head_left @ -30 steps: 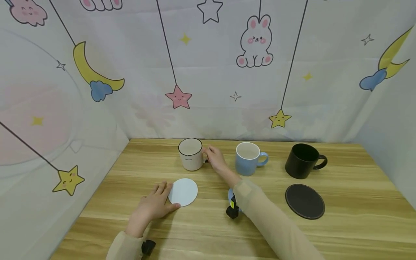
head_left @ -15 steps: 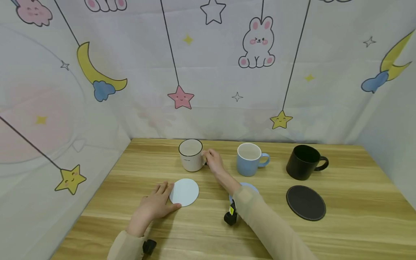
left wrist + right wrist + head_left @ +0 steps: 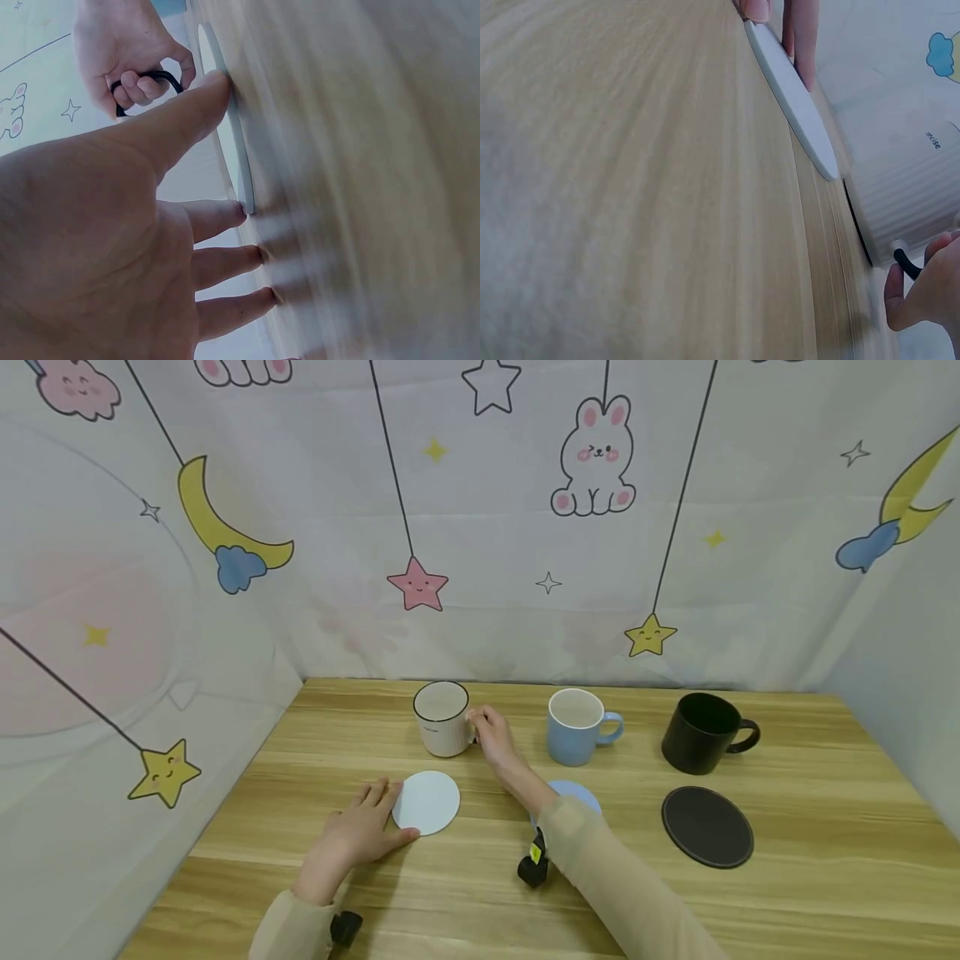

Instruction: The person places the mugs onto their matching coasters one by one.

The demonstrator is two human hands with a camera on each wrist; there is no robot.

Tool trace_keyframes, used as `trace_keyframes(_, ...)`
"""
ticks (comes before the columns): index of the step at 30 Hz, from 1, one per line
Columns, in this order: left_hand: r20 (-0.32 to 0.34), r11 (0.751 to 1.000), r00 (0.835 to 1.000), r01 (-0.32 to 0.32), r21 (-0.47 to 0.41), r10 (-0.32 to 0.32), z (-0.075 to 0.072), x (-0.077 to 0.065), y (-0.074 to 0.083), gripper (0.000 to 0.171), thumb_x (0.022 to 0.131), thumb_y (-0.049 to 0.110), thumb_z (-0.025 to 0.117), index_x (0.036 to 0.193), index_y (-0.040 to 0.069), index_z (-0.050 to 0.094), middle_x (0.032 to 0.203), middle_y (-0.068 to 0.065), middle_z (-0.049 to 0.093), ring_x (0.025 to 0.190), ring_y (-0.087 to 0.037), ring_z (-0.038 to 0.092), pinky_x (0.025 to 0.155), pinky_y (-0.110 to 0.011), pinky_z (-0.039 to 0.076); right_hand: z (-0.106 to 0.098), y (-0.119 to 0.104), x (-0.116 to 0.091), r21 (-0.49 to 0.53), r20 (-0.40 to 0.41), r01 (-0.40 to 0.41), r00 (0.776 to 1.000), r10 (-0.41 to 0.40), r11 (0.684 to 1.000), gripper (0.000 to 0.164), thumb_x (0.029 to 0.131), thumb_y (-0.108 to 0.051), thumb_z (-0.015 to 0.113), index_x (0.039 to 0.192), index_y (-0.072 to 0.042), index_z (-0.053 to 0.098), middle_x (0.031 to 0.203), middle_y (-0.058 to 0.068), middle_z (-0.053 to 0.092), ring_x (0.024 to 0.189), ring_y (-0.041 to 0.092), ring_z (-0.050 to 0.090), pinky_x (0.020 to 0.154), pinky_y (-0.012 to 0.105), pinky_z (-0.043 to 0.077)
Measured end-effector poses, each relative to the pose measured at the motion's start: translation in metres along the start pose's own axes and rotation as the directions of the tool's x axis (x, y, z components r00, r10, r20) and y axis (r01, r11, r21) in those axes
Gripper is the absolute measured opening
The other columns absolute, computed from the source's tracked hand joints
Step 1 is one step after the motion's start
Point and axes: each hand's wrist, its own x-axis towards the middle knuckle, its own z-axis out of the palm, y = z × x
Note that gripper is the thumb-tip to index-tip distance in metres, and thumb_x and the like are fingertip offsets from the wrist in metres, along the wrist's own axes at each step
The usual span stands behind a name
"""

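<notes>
On the left of the table my right hand grips the handle of a white ribbed mug with a black rim. In the left wrist view, its fingers are hooked through the black handle. My left hand lies at the left edge of a round white coaster in front of that mug. The left wrist view shows its thumb and a fingertip touching the coaster's edge at two places, while the other fingers, nearly straight, rest on the table.
A light blue mug stands right of my right hand, with a blue coaster partly hidden under my forearm. Farther right are a black mug and a black coaster. A printed cloth hangs behind the wooden table.
The view has shifted slightly, so everything sits a little farther right than a second ago. Both hands keep their places at the white mug and the white coaster.
</notes>
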Motion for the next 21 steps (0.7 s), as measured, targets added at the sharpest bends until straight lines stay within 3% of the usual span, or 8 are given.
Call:
trace_keyframes(3, -0.004, 1.000, 1.000, -0.001, 0.000, 0.001, 0.000, 0.000, 0.000, 0.086, 0.086, 0.055, 0.063, 0.149, 0.006, 0.033, 0.156, -0.024, 0.026, 0.141, -0.048, 0.026, 0.096, -0.075, 0.033, 0.001, 0.000, -0.002, -0.009, -0.011, 0.014, 1.000, -0.014, 1.000, 0.031, 0.098, -0.020, 0.050, 0.070, -0.006, 0.042, 0.059, -0.004, 0.038, 0.056, 0.010, 0.036, 0.053, 0.022, 0.031)
trace_keyframes(13, 0.002, 1.000, 1.000, 0.000, 0.002, 0.000, -0.001, -0.001, 0.000, 0.086, 0.086, 0.056, 0.062, 0.149, 0.006, 0.033, 0.156, -0.024, 0.025, 0.142, -0.048, 0.025, 0.096, -0.075, 0.033, 0.003, -0.004, -0.008, 0.030, 0.013, 0.031, 0.999, -0.032, 0.999, 0.031, 0.098, -0.014, 0.049, 0.078, 0.008, 0.043, 0.061, 0.000, 0.038, 0.056, 0.010, 0.035, 0.053, 0.022, 0.031)
trace_keyframes(19, 0.003, 1.000, 1.000, 0.000, 0.000, 0.000, -0.001, -0.001, 0.000, 0.086, 0.086, 0.056, 0.062, 0.149, 0.006, 0.032, 0.156, -0.024, 0.025, 0.142, -0.048, 0.025, 0.096, -0.075, 0.033, 0.001, -0.029, -0.024, 0.035, 0.036, 0.027, 0.999, -0.028, 0.999, 0.030, 0.098, -0.010, 0.048, 0.082, 0.015, 0.041, 0.062, 0.003, 0.038, 0.057, 0.011, 0.036, 0.055, 0.022, 0.031)
trace_keyframes(21, 0.001, 1.000, 1.000, -0.001, 0.000, 0.001, 0.000, -0.001, 0.000, 0.086, 0.086, 0.056, 0.062, 0.149, 0.006, 0.033, 0.156, -0.024, 0.025, 0.142, -0.048, 0.025, 0.096, -0.075, 0.033, 0.000, -0.037, -0.030, 0.045, 0.029, 0.030, 0.999, -0.031, 0.999, 0.029, 0.097, -0.008, 0.047, 0.077, 0.011, 0.039, 0.061, 0.002, 0.038, 0.058, 0.013, 0.036, 0.055, 0.021, 0.031)
